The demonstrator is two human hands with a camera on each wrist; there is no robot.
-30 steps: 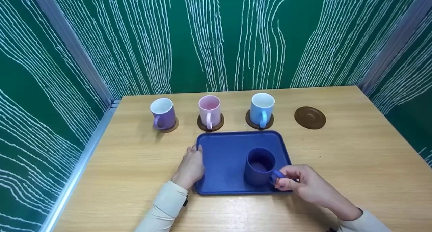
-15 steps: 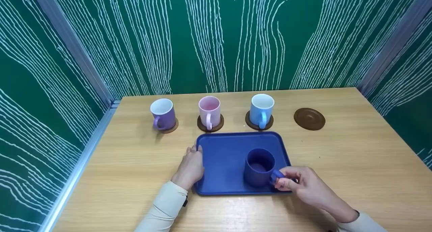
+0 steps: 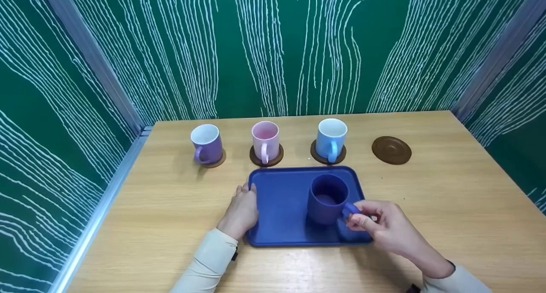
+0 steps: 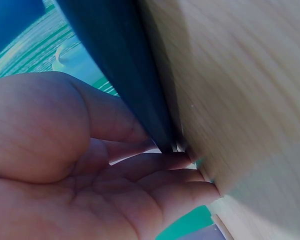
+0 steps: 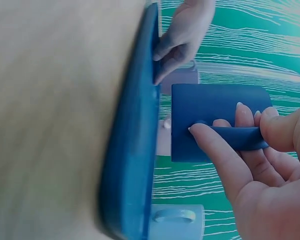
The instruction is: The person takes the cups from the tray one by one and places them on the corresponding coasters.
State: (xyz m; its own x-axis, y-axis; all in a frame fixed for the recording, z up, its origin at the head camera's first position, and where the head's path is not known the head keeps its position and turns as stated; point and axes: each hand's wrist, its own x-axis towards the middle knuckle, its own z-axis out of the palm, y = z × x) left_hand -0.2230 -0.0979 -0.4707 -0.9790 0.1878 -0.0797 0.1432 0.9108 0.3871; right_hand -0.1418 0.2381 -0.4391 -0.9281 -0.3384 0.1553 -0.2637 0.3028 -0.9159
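Note:
My right hand (image 3: 394, 229) grips the handle of a dark blue mug (image 3: 326, 207), thumb on top of it. The mug is upright above the right half of the blue tray (image 3: 281, 199); in the right wrist view a gap shows between the mug's base (image 5: 177, 122) and the tray (image 5: 132, 150). At the tray's left edge my left hand (image 3: 239, 212) holds the rim between thumb and fingers. From the left wrist, the hand (image 4: 105, 160) is seen around the tray's edge (image 4: 125, 75), its fingertips down at the tabletop.
Behind the tray stand a purple mug (image 3: 207, 146), a pink mug (image 3: 265, 141) and a light blue mug (image 3: 330, 137), each on a round coaster. A bare brown coaster (image 3: 391, 150) lies to their right. Patterned green panels (image 3: 290, 50) enclose the wooden table (image 3: 140, 216).
My right hand has lifted the dark blue mug slightly off the tray within the last half second. The left hand and the tray have stayed put.

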